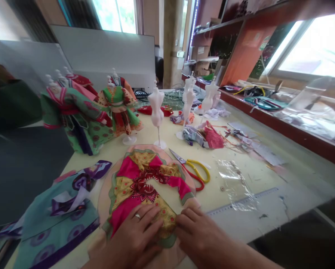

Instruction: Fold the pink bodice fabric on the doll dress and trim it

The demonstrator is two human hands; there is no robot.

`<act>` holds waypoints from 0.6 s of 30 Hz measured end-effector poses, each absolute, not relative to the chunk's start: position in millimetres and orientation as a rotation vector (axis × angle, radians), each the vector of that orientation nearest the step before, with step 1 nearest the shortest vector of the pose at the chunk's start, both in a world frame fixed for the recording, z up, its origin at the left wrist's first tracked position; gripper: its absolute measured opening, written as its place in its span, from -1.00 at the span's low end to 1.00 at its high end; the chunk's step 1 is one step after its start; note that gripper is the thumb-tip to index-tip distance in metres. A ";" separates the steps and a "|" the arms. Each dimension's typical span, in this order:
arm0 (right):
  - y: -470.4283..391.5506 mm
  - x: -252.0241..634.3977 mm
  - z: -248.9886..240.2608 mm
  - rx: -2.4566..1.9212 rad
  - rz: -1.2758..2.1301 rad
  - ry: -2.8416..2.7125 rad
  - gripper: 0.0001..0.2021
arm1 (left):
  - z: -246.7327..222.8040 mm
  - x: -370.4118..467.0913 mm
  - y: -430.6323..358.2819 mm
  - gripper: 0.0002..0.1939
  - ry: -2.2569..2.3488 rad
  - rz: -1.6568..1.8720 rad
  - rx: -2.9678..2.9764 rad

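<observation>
A small pink, yellow and red doll garment (145,181) lies flat on a round peach cloth (105,186) at the table's front edge. My left hand (135,233), with a ring on one finger, presses flat on the garment's lower hem. My right hand (197,231) rests beside it, fingertips pinching the hem's right corner. Just beyond the garment lie scissors (194,170) with yellow and red handles, blades shut.
A bare white mannequin (157,112) stands behind the garment, others (188,99) farther back. Dressed mannequins (77,116) crowd the left. A teal and purple garment (58,216) lies front left, fabric scraps (206,136), a clear bag (234,183) and a ruler (243,201) on the right.
</observation>
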State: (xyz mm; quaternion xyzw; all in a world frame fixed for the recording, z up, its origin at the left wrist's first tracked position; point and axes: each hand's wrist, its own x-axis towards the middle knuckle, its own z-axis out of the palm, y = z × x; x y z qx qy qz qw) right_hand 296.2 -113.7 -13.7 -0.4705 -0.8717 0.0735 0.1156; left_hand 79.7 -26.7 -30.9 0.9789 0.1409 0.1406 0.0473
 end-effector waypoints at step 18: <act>-193.0 347.8 -17.1 -1.332 -0.103 -2.106 -0.85 | -63.1 70.2 -15.9 -0.51 0.421 0.718 3.033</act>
